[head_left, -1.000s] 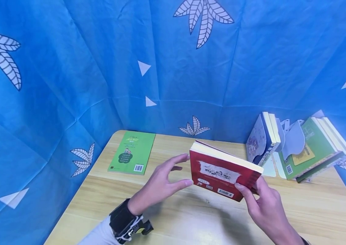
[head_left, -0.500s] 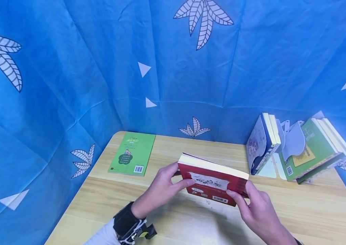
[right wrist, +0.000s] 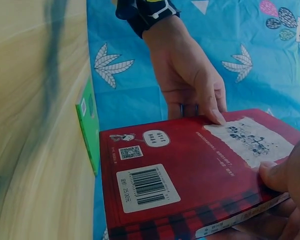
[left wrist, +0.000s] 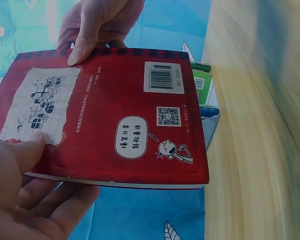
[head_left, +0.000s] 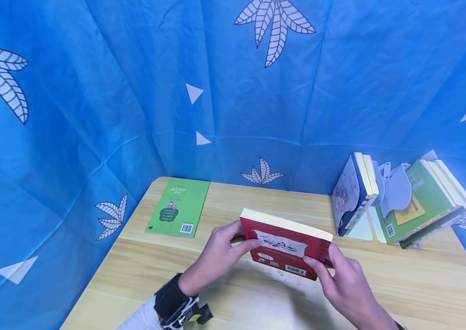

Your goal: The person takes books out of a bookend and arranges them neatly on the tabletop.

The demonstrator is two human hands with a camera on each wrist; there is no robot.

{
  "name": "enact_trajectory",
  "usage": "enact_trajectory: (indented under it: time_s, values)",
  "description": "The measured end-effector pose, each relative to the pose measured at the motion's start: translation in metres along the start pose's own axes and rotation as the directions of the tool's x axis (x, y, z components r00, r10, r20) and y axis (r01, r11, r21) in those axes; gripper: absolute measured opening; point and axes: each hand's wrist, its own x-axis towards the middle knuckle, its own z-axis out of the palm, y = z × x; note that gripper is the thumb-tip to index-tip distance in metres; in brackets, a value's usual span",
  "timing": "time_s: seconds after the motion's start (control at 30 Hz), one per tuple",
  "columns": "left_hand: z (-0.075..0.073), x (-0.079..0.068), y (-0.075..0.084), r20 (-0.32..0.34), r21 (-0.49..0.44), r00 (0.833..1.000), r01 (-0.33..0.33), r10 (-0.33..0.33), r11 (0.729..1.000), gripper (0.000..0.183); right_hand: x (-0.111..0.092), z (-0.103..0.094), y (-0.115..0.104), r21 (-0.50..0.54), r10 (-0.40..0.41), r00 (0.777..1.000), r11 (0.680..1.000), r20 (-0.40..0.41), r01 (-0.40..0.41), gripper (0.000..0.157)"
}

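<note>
A red book (head_left: 284, 245) is held tilted above the table, its printed back cover with a barcode toward me. My left hand (head_left: 220, 254) grips its left edge, thumb on the cover and fingers behind. On the other side, my right hand (head_left: 348, 284) pinches the spine edge the same way. In the left wrist view the book (left wrist: 110, 115) shows a speech bubble, a QR code and a pale torn-paper picture. The right wrist view shows the checkered spine side of the book (right wrist: 190, 170) close to the right thumb.
A green book (head_left: 178, 206) lies flat at the table's back left. At the right, blue books (head_left: 358, 192) and green books (head_left: 426, 201) stand between pale bookends (head_left: 395, 190). A blue patterned curtain (head_left: 233, 91) hangs behind the wooden table (head_left: 134, 279).
My left hand has closed in and taken hold of the red book's left edge. The book and right hand have shifted left and slightly down, then stayed nearly still.
</note>
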Motion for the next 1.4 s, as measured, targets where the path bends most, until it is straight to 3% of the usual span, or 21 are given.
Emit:
enact_trajectory:
  time_s: [0.23, 0.8, 1.03, 1.2, 1.4]
  values:
    - [0.002, -0.002, -0.002, -0.009, -0.005, 1.0, 0.006, -0.006, 1.0, 0.03, 0.0, -0.001, -0.001, 0.017, 0.009, 1.0, 1.0, 0.006, -0.009, 0.049]
    - [0.008, -0.004, -0.004, -0.105, -0.066, 0.993, -0.061, 0.054, 0.996, 0.026, 0.003, -0.004, -0.007, -0.035, 0.187, 0.98, 0.982, 0.071, -0.185, 0.048]
    - [0.005, 0.001, -0.001, -0.121, -0.115, 0.992, 0.013, -0.027, 0.993, 0.032, 0.004, -0.008, -0.006, -0.058, 0.254, 0.966, 0.966, 0.054, -0.251, 0.047]
    - [0.0, 0.005, -0.002, -0.134, -0.135, 0.986, 0.083, -0.101, 0.987, 0.033, 0.005, -0.011, -0.001, -0.049, 0.206, 0.978, 0.977, -0.021, -0.206, 0.047]
    - [-0.007, 0.014, -0.01, -0.163, -0.157, 0.976, 0.119, -0.144, 0.98, 0.035, 0.005, -0.015, 0.004, -0.016, 0.18, 0.982, 0.983, -0.057, -0.182, 0.049]
